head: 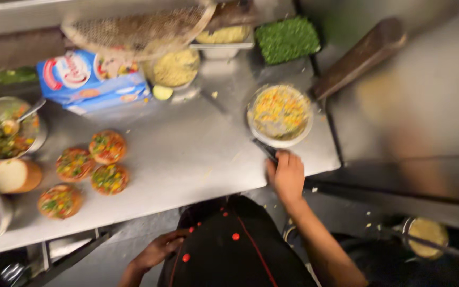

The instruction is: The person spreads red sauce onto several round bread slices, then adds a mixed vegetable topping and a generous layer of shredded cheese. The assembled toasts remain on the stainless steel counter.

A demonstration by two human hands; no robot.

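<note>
Right hand (288,175) w/ fingers curled round the dark handle of the pan (280,115), right side of the steel worktop (187,154). Pan is round, pale-rimmed, full of yellow mix w/ red & green bits. Left hand (158,250) hangs near the body, fingers loosely bent, holding nothing. Four topped rounds (107,147) lie left.

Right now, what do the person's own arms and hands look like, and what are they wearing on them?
Both hands are bare: no gloves, and no rings or watch that this blurred view shows. The right hand leads into a bare forearm, with no sleeve reaching the wrist. The left hand also shows a bare wrist. Between them is a black jacket with red round buttons and thin red piping.
</note>
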